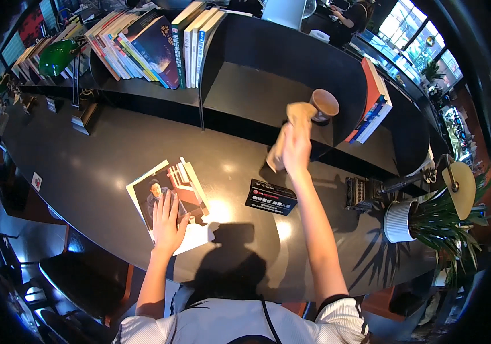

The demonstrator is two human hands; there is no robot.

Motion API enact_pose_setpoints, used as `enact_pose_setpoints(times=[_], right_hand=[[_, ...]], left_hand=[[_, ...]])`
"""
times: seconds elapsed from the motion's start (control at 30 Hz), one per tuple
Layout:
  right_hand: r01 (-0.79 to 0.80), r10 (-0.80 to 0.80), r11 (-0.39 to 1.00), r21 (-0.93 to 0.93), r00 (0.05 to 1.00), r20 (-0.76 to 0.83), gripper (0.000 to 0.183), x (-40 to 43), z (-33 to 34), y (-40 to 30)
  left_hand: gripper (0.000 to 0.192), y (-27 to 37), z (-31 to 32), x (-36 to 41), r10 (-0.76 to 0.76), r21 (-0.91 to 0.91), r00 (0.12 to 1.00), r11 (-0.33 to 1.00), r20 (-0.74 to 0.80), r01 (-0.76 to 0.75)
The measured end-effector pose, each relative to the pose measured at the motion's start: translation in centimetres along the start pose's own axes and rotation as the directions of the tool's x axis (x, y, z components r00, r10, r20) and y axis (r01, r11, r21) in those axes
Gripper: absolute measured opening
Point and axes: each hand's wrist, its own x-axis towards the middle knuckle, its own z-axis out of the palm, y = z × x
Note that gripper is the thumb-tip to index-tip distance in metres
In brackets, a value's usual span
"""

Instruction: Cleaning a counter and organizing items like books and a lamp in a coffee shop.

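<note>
My left hand [168, 224] lies flat on a small stack of magazines or thin books [192, 182], fingers slightly spread. The top cover carries a picture of a person, partly hidden under that hand. My right hand [297, 149] reaches forward, gripping a crumpled tan cloth [300, 112] at the front of the shelf unit; both look blurred. Just beyond the cloth, a brown cup [325, 103] stands in a shelf compartment, its left side against the cloth in the view. A black tent-shaped sign [271, 198] with writing stands on the dark tabletop [112, 172] below my right hand.
Books [151, 51] lean in the left compartments behind a green-shaded lamp [58, 58]; more books [372, 103] stand right of the cup. At right are a typewriter-like ornament [358, 194], a beige-shaded lamp [460, 189] and a potted plant [400, 221]. Another person [353, 19] is at the back.
</note>
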Motion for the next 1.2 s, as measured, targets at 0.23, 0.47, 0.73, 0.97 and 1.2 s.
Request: enact_pose_setpoints(times=[0.23,0.47,0.73,0.97,1.2], right_hand=[[-0.233,0.341,0.718,-0.656,0.939,0.04,0.065,9.0,10.8,1.7],[0.331,-0.123,0.898,-0.29,0.822,0.555,0.048,10.2,10.4,-1.3],[-0.139,0.118,0.764,-0.63,0.99,-0.075,0.036,12.5,13.0,1.6],[0.166,-0.041,0.882,-0.441,0.96,0.278,0.046,14.6,17.9,1.6],[0.364,-0.237,0.916,-0.168,0.831,0.504,0.045,13.2,17.2,0.2]], left_hand=[[0.057,-0.1,0.4,-0.3,-0.003,-0.043,1.0,0.999,0.005,0.004],[0.058,-0.1,-0.1,-0.2,-0.047,0.013,0.999,0.999,0.005,0.047],[0.06,-0.1,0.2,0.1,-0.028,0.057,0.999,0.998,0.034,0.026],[0.06,0.8,1.2,0.7,-0.051,0.039,0.999,0.998,-0.001,0.051],[0.06,1.5,1.6,1.6,-0.059,0.049,0.998,0.997,-0.014,0.059]])
